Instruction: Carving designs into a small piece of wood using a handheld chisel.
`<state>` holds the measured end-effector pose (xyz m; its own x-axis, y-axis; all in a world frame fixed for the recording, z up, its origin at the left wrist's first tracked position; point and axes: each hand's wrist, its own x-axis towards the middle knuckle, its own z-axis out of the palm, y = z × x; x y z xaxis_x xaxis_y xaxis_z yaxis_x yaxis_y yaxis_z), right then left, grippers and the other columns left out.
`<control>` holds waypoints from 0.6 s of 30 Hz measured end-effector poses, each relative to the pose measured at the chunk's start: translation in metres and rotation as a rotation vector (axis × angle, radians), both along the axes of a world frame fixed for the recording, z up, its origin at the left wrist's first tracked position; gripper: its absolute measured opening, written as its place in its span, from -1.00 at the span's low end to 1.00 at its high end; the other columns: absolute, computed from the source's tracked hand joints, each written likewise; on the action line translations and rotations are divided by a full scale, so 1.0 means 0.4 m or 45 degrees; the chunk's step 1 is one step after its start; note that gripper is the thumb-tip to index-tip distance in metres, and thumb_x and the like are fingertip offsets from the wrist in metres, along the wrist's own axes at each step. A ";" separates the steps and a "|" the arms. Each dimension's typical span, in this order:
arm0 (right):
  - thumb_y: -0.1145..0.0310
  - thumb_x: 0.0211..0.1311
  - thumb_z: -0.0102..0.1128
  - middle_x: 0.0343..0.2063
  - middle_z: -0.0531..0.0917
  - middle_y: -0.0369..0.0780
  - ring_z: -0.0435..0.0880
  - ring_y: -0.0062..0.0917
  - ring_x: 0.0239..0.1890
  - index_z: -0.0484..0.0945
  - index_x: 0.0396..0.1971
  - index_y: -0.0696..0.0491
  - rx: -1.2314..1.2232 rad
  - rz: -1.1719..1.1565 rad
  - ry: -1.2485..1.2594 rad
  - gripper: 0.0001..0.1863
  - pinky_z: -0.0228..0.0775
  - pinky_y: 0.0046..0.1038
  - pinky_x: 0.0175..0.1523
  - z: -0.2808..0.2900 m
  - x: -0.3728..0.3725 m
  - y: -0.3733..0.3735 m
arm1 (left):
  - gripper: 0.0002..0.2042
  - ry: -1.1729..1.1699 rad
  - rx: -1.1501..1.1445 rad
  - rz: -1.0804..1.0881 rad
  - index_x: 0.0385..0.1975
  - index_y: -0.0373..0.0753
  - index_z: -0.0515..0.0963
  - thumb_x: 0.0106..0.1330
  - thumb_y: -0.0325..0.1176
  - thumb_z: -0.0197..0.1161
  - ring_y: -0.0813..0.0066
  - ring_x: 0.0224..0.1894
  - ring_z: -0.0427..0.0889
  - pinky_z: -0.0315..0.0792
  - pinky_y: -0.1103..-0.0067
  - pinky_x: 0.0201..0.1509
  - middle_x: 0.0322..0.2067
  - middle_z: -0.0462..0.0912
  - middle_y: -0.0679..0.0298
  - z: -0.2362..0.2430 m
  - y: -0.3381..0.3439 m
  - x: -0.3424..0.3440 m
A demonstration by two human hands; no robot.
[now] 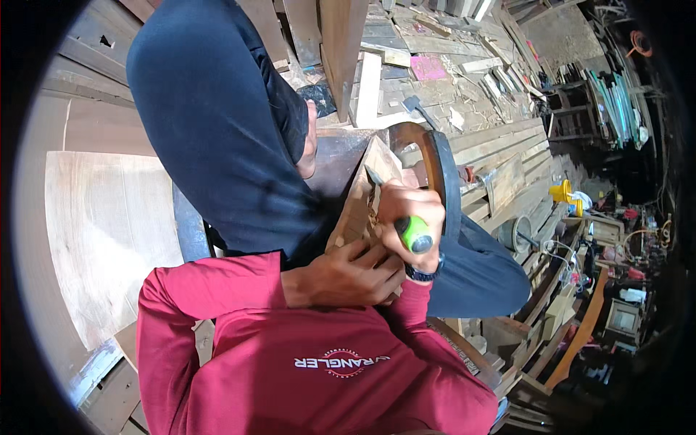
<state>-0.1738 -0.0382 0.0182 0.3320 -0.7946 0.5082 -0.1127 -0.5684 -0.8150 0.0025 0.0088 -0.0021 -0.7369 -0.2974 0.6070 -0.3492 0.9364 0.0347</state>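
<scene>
My right hand (406, 206) is closed around the green-and-black handle (415, 235) of a chisel, whose blade (375, 176) rests on a pale, angled piece of wood (346, 215). Small shavings lie on the wood near the blade. My left hand (362, 272) grips the lower end of that piece, just below my right hand, with fingers bent over it. The wood lies between my legs on a dark brown surface (337, 152), beside a curved wooden part (424, 147). My bare foot (309, 148) shows left of the wood.
A pale board (109, 239) lies at left. Planks and scraps (457, 94), with a pink sheet (428, 67), cover the floor beyond. At right are a bucket (515, 233), yellow items (562, 192), teal lengths (616, 109), a long curved board (580, 333) and cluttered tools.
</scene>
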 end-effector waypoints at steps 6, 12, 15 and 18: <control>0.55 -0.18 0.34 -0.63 0.50 -0.17 0.50 -0.35 -0.59 0.46 -0.63 0.19 0.139 -0.107 0.211 -0.82 0.32 -0.39 -0.41 -0.015 0.000 -0.025 | -0.73 -0.118 0.047 -0.018 -0.16 -0.04 0.68 0.31 -0.06 0.20 0.60 -0.28 0.62 0.51 0.61 -0.20 -0.22 0.65 0.48 0.019 0.003 0.005; 0.58 -0.29 0.27 -0.66 0.49 -0.18 0.47 -0.32 -0.62 0.45 -0.65 0.17 0.015 0.049 -0.064 -0.85 0.36 -0.36 -0.38 0.036 -0.005 0.004 | -0.76 0.051 0.039 -0.015 -0.19 -0.03 0.67 0.27 -0.09 0.22 0.62 -0.31 0.61 0.44 0.69 -0.33 -0.24 0.65 0.48 0.005 0.003 -0.005; 0.50 -0.23 0.36 -0.64 0.51 -0.18 0.50 -0.31 -0.61 0.49 -0.63 0.14 0.159 -0.104 0.275 -0.82 0.37 -0.36 -0.40 -0.028 -0.011 -0.027 | -0.75 -0.082 0.015 -0.030 -0.19 -0.03 0.67 0.28 -0.08 0.21 0.61 -0.33 0.61 0.44 0.67 -0.36 -0.25 0.65 0.49 0.022 0.000 0.004; 0.61 -0.24 0.28 -0.65 0.50 -0.21 0.50 -0.37 -0.61 0.48 -0.64 0.14 -0.043 -0.043 -0.013 -0.86 0.35 -0.40 -0.43 0.015 0.005 0.001 | -0.76 0.037 0.027 0.015 -0.18 -0.03 0.67 0.30 -0.11 0.19 0.60 -0.30 0.62 0.46 0.66 -0.33 -0.23 0.66 0.48 0.012 0.003 -0.003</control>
